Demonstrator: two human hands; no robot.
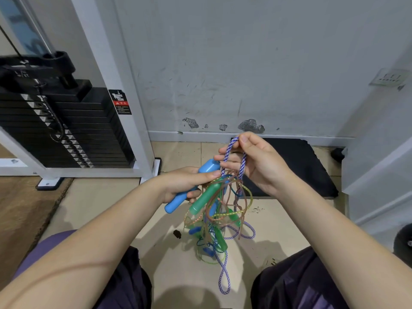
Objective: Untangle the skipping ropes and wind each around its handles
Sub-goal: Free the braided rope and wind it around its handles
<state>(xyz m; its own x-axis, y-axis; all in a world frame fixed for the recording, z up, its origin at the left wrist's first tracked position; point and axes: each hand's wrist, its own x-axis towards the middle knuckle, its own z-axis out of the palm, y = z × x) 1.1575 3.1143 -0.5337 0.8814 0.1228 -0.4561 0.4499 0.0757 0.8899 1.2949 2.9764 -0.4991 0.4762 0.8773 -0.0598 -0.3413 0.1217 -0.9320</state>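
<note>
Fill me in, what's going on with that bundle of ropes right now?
A seated person is working on a tangle of skipping ropes held up over the floor. The left hand grips a blue handle, while the right hand pinches a loop of the purple-and-white braided rope and holds it above the knot. A green handle and several thin cords hang snarled below. Nothing is wound round its handles yet.

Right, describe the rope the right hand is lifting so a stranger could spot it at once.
Start at the tangle of skipping ropes hanging between the person's knees, below both hands. From its top, one loop rises into the right hand, pinched at its peak: the purple-and-white braided rope. It is thick and candy-striped, while its neighbours are thin brown, yellow-green and blue cords.
</note>
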